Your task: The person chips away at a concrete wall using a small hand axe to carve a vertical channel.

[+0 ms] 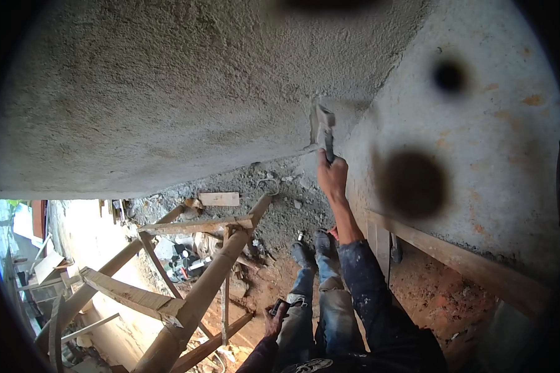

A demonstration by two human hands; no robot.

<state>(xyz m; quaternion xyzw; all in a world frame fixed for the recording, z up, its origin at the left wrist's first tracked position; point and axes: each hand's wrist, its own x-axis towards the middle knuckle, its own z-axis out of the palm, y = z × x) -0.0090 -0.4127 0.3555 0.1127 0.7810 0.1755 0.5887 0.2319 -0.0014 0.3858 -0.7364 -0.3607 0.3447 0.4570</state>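
My right hand (333, 177) reaches forward, its fingers wrapped round the dark handle of a plastering trowel (325, 119). The trowel's flat blade lies against the rough grey plaster wall (168, 93), close to the corner where a smoother wall meets it. A small smoothed patch of plaster shows around the blade. Low down, beside my left leg, my left hand (272, 323) is closed on a small dark object (280, 306) whose kind I cannot make out.
A wooden ladder-like frame (214, 273) of round poles and crosspieces stands at left. The pale wall (466, 143) rises on the right, with a long plank (460, 261) along its foot. Rubble (280, 211) and a short board (219, 199) lie below the plaster. Dark blurred spots cover parts of the picture.
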